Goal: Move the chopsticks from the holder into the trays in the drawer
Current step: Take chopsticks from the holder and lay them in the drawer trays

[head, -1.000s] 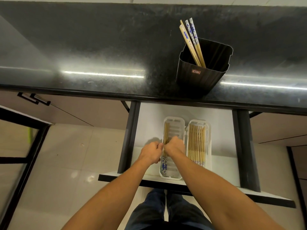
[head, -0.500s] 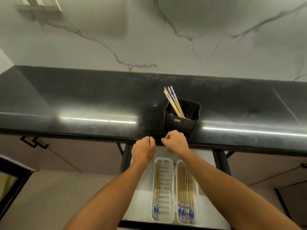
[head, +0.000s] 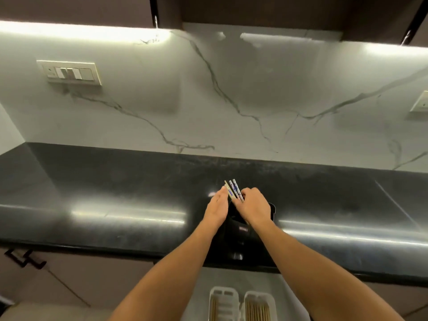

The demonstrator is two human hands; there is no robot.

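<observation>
View: head camera, looking forward and down.
Left hand (head: 216, 207): centre of the frame, forearm rising from the lower middle. The fingers are straight and together and point up the frame. The fingertips (head: 223, 190) lie against the left side of the chopsticks. The hand is flat and grips nothing.
Right hand (head: 253, 206): just right of the left hand, forearm coming in from the lower right. Back of the hand faces the camera. Its fingers are curled and pinch the chopsticks from the right.
Chopsticks (head: 232, 188): a small bundle with blue-patterned tops. It leans to the upper left between the two hands, tops above the fingertips. The lower ends are hidden behind the hands.
Holder (head: 240, 230): black, on the counter near its front edge. It sits below and behind both hands, and only the front wall and right rim show.
Counter (head: 115, 186): black and glossy, across the middle of the frame.
Drawer (head: 231, 278): pale floor, bottom centre, between the forearms.
Left tray (head: 223, 295): white, bottom edge of the frame. A few sticks (head: 213, 311) lie along its left side.
Right tray (head: 259, 296): white, touching the left tray, filled across.
Switch panel (head: 69, 72): upper left, on the veined wall.
Socket (head: 420, 104): right edge.
Handle (head: 23, 260): dark, lower left, under the counter.
</observation>
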